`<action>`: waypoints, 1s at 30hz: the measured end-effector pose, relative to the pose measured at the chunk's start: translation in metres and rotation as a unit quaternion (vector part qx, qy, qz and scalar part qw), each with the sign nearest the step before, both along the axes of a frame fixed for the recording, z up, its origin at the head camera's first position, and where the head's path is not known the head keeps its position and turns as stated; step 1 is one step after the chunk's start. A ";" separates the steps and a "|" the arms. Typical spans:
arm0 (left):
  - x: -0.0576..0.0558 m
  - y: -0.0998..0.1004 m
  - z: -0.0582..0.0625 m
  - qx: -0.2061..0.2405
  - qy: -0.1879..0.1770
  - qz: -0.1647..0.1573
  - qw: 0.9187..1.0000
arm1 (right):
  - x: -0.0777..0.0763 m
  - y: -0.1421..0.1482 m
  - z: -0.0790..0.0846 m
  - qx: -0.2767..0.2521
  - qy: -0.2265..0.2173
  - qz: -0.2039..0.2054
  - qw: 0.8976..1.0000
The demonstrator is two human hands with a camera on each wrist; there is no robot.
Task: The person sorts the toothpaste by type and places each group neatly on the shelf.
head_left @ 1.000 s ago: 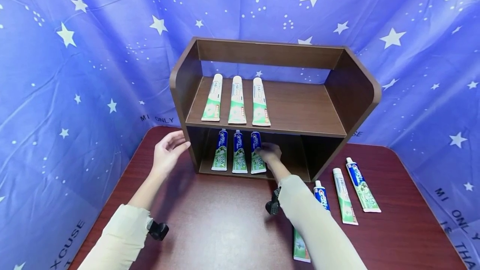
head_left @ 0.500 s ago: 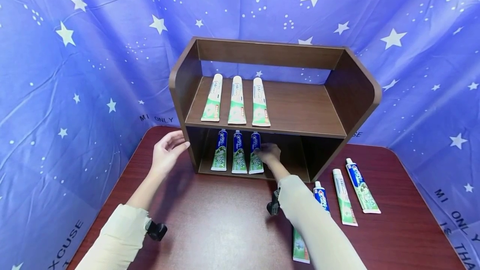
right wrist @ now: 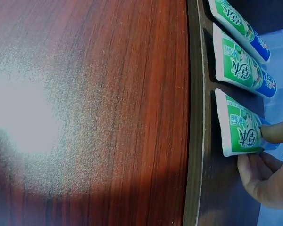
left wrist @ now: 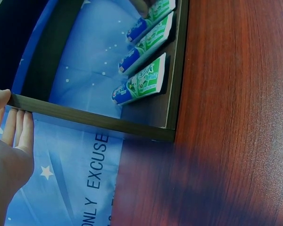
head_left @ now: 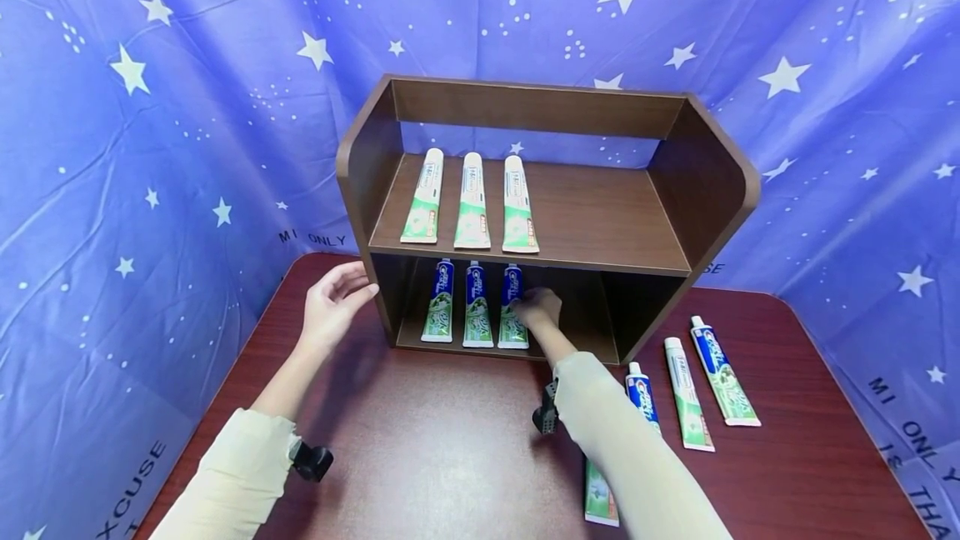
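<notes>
My right hand (head_left: 540, 307) reaches into the lower compartment of a brown wooden shelf (head_left: 600, 227) and grips the blue-and-green toothpaste tube (head_left: 512, 325) at its right side. In the right wrist view, the thumb lies on that tube (right wrist: 241, 129) and the fingers are at its side, partly hidden. Two matching tubes, a middle one (head_left: 477, 307) and a left one (head_left: 438, 302), lie to its left, caps toward the back. My left hand (head_left: 333, 307) holds the front edge of the shelf's left side panel (left wrist: 75, 115), thumb on one side and fingers on the other.
The upper shelf bears three white-and-green tubes (head_left: 472, 202) in a row. Right of the shelf, on the reddish table (head_left: 450, 440), lie a white-and-green tube (head_left: 687, 394) and a blue-and-green one (head_left: 723, 373). My right sleeve partly covers more tubes (head_left: 639, 390). A starry blue curtain (head_left: 480, 7) surrounds the table.
The lower right tube has shifted slightly left at its bottom end, with my right hand still on it. My left hand stays at the side panel.
</notes>
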State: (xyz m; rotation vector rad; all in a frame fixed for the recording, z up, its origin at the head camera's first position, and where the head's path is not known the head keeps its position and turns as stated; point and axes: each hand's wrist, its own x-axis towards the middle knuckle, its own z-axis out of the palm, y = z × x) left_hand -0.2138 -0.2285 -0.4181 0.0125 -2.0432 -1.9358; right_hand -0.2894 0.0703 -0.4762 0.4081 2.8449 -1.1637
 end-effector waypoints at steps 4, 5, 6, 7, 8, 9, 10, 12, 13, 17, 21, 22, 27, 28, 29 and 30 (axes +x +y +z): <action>0.001 0.001 0.000 0.005 -0.003 -0.001 1.000 | 0.002 0.004 -0.001 0.020 -0.008 0.003 1.000; 0.002 0.001 0.000 0.008 -0.005 0.000 1.000 | 0.003 0.005 -0.001 0.023 -0.009 0.003 1.000; 0.002 0.001 0.000 0.008 -0.007 0.001 1.000 | 0.003 0.006 -0.002 0.029 -0.008 0.005 1.000; 0.003 0.001 0.000 0.008 -0.009 0.005 1.000 | 0.004 0.007 -0.002 0.034 -0.008 0.008 0.999; 0.004 0.001 0.000 0.008 -0.012 0.007 1.000 | 0.005 0.007 -0.003 0.038 -0.008 0.012 0.999; 0.004 0.001 0.000 0.010 -0.013 0.009 1.000 | 0.006 0.007 -0.003 0.040 -0.008 0.015 0.999; 0.005 0.001 0.000 0.009 -0.014 0.011 1.000 | 0.007 0.008 -0.003 0.039 -0.010 0.017 0.999; 0.006 0.001 0.001 0.007 -0.013 0.013 1.000 | 0.010 0.008 -0.002 0.040 -0.011 0.023 0.999; 0.007 0.001 0.001 0.008 -0.012 0.012 1.000 | 0.013 0.009 -0.001 0.037 -0.012 0.026 0.999; 0.006 0.002 0.003 0.006 -0.009 0.010 1.000 | 0.023 0.013 0.003 0.018 -0.012 0.035 0.999; 0.006 0.004 0.003 0.005 -0.010 0.010 1.000 | 0.036 0.021 0.006 -0.001 0.000 0.054 0.999; 0.006 0.004 0.004 0.008 -0.011 0.009 1.000 | 0.039 0.023 0.007 -0.004 0.005 0.060 0.998; 0.011 0.008 0.014 0.022 -0.014 0.005 1.000 | 0.052 0.033 0.012 -0.026 0.007 0.074 0.997; 0.013 0.009 0.017 0.023 -0.014 0.003 1.000 | 0.055 0.036 0.014 -0.031 0.007 0.076 0.997; 0.014 0.010 0.019 0.023 -0.012 0.001 1.000 | 0.058 0.038 0.015 -0.038 0.007 0.078 0.996; 0.015 0.011 0.021 0.023 -0.011 0.000 1.000 | 0.062 0.040 0.017 -0.043 0.008 0.080 0.996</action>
